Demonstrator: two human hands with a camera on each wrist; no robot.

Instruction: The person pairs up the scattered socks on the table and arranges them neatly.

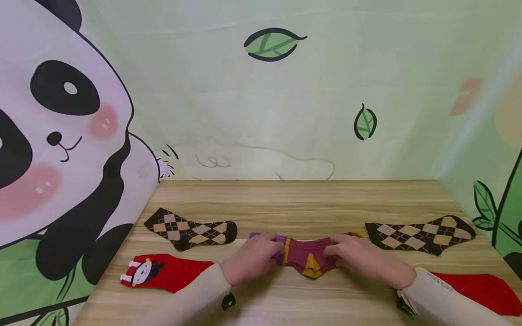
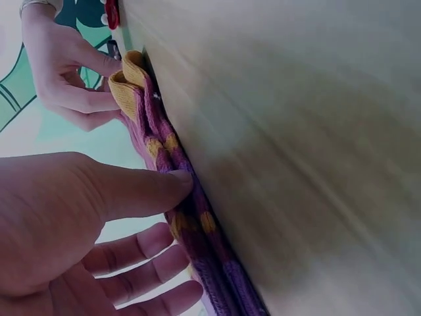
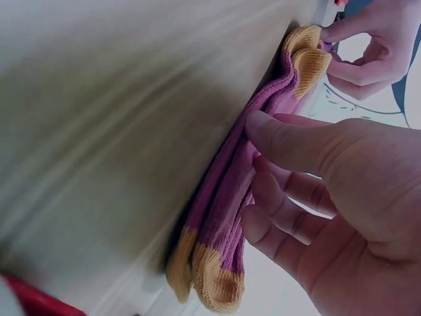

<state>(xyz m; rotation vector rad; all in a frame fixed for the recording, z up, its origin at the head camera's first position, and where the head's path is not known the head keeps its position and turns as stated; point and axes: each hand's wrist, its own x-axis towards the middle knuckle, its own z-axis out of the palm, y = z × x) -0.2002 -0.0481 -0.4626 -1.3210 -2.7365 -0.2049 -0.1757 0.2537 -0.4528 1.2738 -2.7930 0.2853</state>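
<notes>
A pair of magenta socks (image 1: pixel 302 251) with yellow heels and purple cuffs lies sideways on the table, one layer on the other. My left hand (image 1: pixel 253 257) pinches the cuff end, its thumb (image 2: pixel 148 191) against the near edge and its fingers on the far side. At the foot end, my right hand (image 1: pixel 369 258) pinches the stack between thumb (image 3: pixel 283 138) and fingers. Both layers show in the right wrist view, with yellow toes (image 3: pixel 217 283) roughly lined up. In the head view the hands cover parts of both ends.
Argyle socks lie at the back left (image 1: pixel 193 232) and back right (image 1: pixel 420 235). A red sock with a cartoon figure (image 1: pixel 179 271) is partly behind my left sleeve. Another red sock (image 1: pixel 477 290) lies beside my right sleeve. A printed cloth backdrop (image 1: pixel 204 90) borders the wooden table (image 1: pixel 302 199).
</notes>
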